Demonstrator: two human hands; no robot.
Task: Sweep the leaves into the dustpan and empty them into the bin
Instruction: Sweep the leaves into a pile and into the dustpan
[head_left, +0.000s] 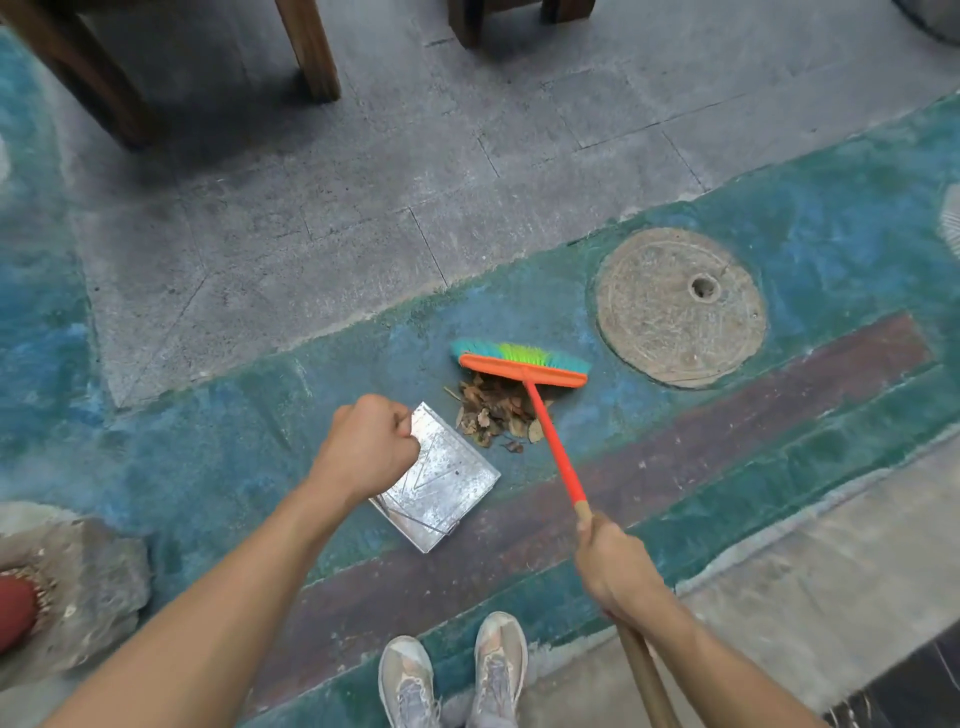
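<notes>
Your left hand (363, 447) fists the dustpan (441, 483) handle, right hand (615, 571) grips the broom (522, 364); leaves (493, 410) piled, not yet swept in.

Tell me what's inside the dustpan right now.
Nothing visible: the metal dustpan shows bare tray, and the leaves lie on the ground beside it. The left hand covers its near-left corner.

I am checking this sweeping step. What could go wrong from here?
The leaves lie beside the dustpan, not in it, so a hard stroke of the broom may scatter them past its edge. The left hand holds the pan from above; it may slide when pushed.
</notes>
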